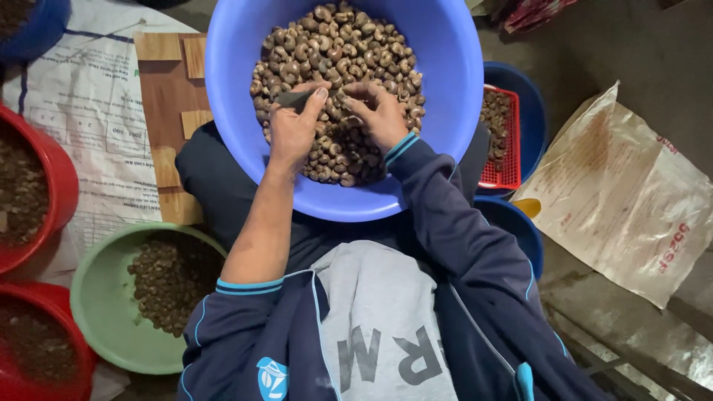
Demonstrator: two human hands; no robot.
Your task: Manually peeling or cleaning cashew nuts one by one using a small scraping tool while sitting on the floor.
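A large blue basin (238, 148) rests on my lap, holding a heap of brown cashew nuts in shell (334, 52). My left hand (293, 130) hovers over the heap and grips a small dark tool (295, 99) between thumb and fingers. My right hand (380, 115) is beside it, fingers curled and pinching a nut (347, 110) against the tool's tip. Both hands meet above the middle of the basin. Dark blue sleeves cover my arms, the left one pushed up.
A green bowl (100, 297) with dark nuts sits at my left, two red basins (63, 186) beyond it. A wooden board (167, 96) lies on a printed sack. At right are a red basket (509, 174) in a blue tub and a crumpled paper bag (624, 193).
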